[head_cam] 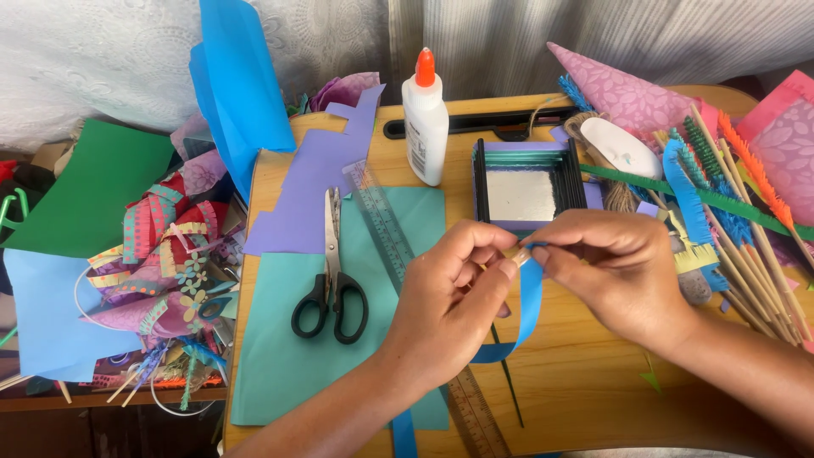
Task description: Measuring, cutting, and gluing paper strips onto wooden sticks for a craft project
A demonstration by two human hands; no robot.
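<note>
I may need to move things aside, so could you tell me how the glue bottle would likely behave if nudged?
The glue bottle stands upright, tall and narrow, so it would probably tip rather than slide. Its smooth plastic body may slip on the table. The orange cap looks closed, so a spill seems unlikely.

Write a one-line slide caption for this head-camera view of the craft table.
Left hand and right hand pinch a blue paper strip beside scissors and a glue bottle.
</note>
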